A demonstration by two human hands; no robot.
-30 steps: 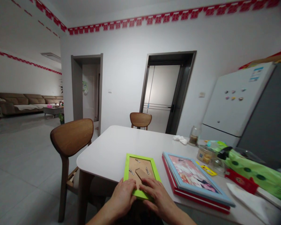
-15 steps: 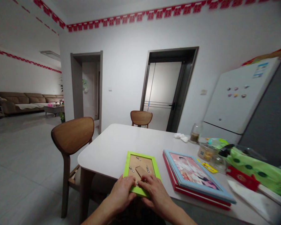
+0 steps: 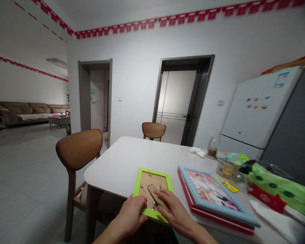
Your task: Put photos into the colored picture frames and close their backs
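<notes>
A green photo frame (image 3: 137, 184) lies back side up at the table's near edge, its brown backing board (image 3: 147, 179) showing with several small metal clips and a brown stand flap (image 3: 154, 194). My left hand (image 3: 132, 213) is closed on the frame's near left corner, thumb along the near rim. Over the lower right of the backing rests my right hand (image 3: 174, 210), fingers spread across the flap and near a clip. To the right, a blue frame with a pink picture (image 3: 210, 189) sits on top of red frames (image 3: 191, 203).
The white table (image 3: 127, 156) also bears white tissue (image 3: 197, 152), a glass jar (image 3: 212, 149), a food tub (image 3: 225, 168), a yellow item (image 3: 228, 186), a red box (image 3: 266, 197) and a green bag (image 3: 282, 186). Wooden chairs (image 3: 80, 149) stand left and beyond.
My right hand has shifted slightly right and its fingers have moved off the clip at the near end, which now shows. The view has tilted up slightly.
</notes>
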